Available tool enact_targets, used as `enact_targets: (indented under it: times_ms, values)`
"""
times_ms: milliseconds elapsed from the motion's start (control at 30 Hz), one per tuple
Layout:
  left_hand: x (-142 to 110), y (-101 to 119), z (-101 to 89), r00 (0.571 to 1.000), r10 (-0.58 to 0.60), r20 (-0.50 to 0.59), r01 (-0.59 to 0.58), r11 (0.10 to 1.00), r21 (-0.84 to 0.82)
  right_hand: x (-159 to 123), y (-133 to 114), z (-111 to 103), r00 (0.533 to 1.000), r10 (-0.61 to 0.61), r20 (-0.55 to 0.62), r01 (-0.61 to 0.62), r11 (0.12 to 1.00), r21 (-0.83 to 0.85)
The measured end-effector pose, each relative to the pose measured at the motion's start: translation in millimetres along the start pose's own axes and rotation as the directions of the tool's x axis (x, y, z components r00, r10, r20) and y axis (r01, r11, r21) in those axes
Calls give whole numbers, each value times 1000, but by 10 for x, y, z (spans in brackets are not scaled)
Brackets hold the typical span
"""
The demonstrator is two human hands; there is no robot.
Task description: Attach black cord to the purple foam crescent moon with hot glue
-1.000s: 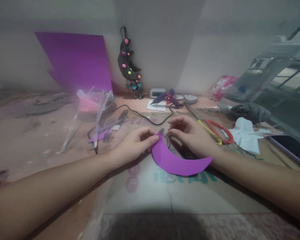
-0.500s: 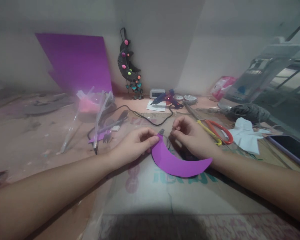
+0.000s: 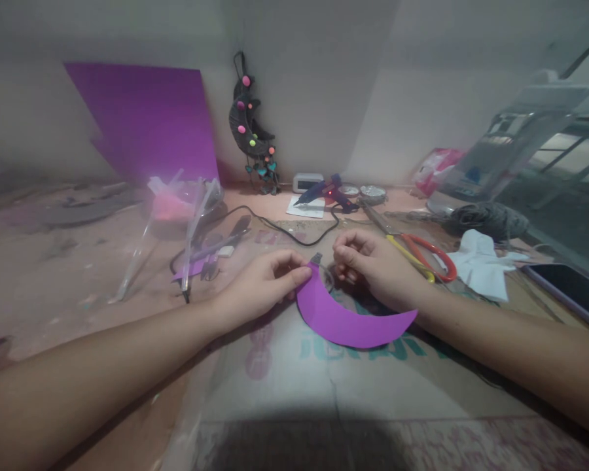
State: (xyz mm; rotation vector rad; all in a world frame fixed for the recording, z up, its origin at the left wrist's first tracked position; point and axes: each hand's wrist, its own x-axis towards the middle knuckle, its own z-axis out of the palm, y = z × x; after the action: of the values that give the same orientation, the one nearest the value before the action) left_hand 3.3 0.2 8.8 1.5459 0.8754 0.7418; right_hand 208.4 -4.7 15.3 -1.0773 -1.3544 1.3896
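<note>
A purple paper crescent (image 3: 353, 327) lies tilted above the cardboard, its upper tip pinched between the thumb and fingers of my left hand (image 3: 275, 278). Grey yarn (image 3: 317, 258) is wound around that tip. A thin grey loop (image 3: 330, 280) shows between the crescent and my right hand. To the right of the tip, my right hand (image 3: 368, 265) is closed with curled fingers, pinching the grey yarn; its fingers hide most of the strand. The crescent's other point reaches to my right wrist.
Scissors (image 3: 425, 258) lie just beyond my right hand, near a white tissue (image 3: 481, 265), a grey yarn ball (image 3: 491, 222) and a phone (image 3: 574, 291). A glue gun (image 3: 326, 191) with its red light lit rests at the back. A decorated dark crescent (image 3: 240, 127) hangs against the wall.
My right hand has shifted slightly left and turned, its fingers curling more. My left hand keeps its pinch on the crescent, which has barely moved.
</note>
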Motion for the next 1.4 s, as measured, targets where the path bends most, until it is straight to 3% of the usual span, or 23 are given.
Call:
enact_targets:
  times_ms: [133,433,633,833,1033,1200,1400]
  values:
    - [6,0,-9,1000,9,10,-9,1000,6,19,11,-17,998,57,-7,-57,998,-12]
    - [10,-27,-4,1000,14,1,-14,1000,0,32,71,-23,996,-23,90,15,995,95]
    - [4,-13,-9,1000,10,-1,-10,1000,7,-11,48,3,992,-119,46,123,988,-93]
    - [-1,-29,-14,1000,8,-2,-8,999,34,-38,53,49,990,-65,123,99,950,-296]
    - [-2,-34,-8,1000,2,-10,-2,999,38,-33,69,2,995,30,99,-2,963,-268]
    - [-1,-22,-6,1000,4,-14,-4,999,36,-54,48,5,989,-5,151,64,920,-387]
    - [3,-38,-16,1000,20,-1,-20,999,45,-54,32,19,982,-53,180,125,900,-418]
